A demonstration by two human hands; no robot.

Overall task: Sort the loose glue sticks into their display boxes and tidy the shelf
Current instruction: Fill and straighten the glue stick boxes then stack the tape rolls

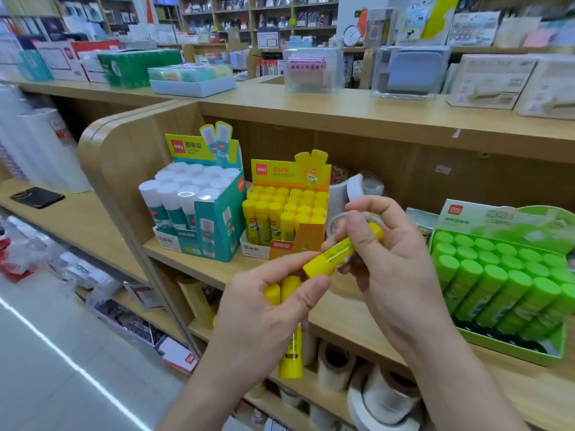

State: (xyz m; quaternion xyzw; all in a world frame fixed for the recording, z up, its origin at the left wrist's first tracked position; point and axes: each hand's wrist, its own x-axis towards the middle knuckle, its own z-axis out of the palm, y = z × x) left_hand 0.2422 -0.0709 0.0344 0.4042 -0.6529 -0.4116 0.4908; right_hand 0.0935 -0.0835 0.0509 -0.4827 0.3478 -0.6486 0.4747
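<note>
Glue stick (339, 255), yellow, mid-frame: getting pinched at both ends, fingers of the right hand (401, 275) curling round the upper end, left hand (264, 315) also clutching spare sticks (291, 356). Not boxed yet; yellow display box (295, 244) left of centre looking nearly full. Bare shelf (199, 269) front leaving room to move.

One yellow glue stick (334, 256) is pinched by the right hand (398, 262). More yellow sticks (291, 353) are held in the left hand (261, 318), near the yellow display box (311, 239) on the shelf (211, 269).
</note>
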